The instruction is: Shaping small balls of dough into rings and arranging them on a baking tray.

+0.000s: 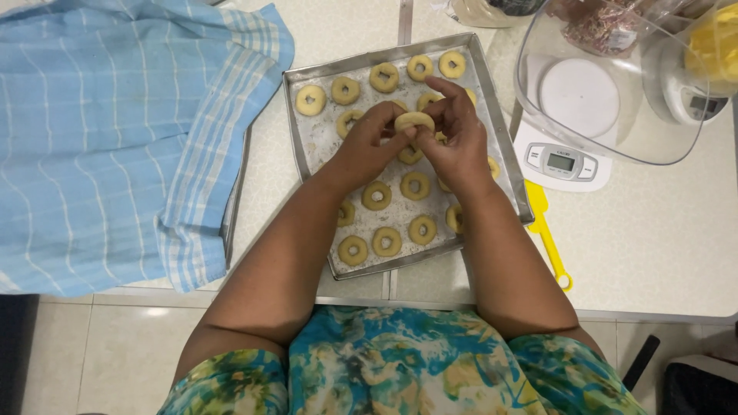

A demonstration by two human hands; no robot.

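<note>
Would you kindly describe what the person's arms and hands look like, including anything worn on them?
Both arms are bare from shoulder to fingertip: no sleeves over the forearms, no gloves. No watch, bracelet or ring shows on the left hand or the right hand. The garment at the shoulders and torso is a blue, green and yellow print.

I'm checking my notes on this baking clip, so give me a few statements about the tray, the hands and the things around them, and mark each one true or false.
1. Both hands hold one dough ring above the metal tray. True: the left hand and right hand pinch it between their fingertips.
2. The tray holds ring-shaped dough pieces. True.
3. A red cloth lies left of the tray. False: the cloth is blue with pale stripes.
4. The clear bowl sits on a kitchen scale right of the tray. True.
5. The yellow utensil lies on the tray. False: it lies on the counter, right of the tray.
</note>
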